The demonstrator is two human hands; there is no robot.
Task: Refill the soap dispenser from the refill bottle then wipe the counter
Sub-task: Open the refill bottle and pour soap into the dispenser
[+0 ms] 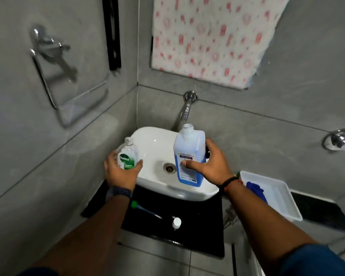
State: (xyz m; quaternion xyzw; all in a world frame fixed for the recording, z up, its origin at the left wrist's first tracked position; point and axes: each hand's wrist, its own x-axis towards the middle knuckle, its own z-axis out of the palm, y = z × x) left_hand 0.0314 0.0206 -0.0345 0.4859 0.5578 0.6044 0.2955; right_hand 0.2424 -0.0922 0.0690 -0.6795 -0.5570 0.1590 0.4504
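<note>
My left hand (pixel 121 173) grips a small clear soap dispenser bottle (pixel 127 153) with a green label, upright and uncapped, at the left rim of the white sink (pixel 157 144). My right hand (pixel 209 166) holds the large refill bottle (pixel 188 154) with blue liquid, upright, its neck open, at the sink's right side. On the black counter (pixel 199 232) in front lie the green pump head with its tube (pixel 144 210) and a white cap (pixel 176 222).
A chrome tap (pixel 187 108) juts from the grey wall above the sink. A white tray (pixel 275 196) holding a blue cloth (pixel 256 191) sits to the right. A towel ring (pixel 64 76) hangs on the left wall, a valve knob (pixel 340 139) at far right.
</note>
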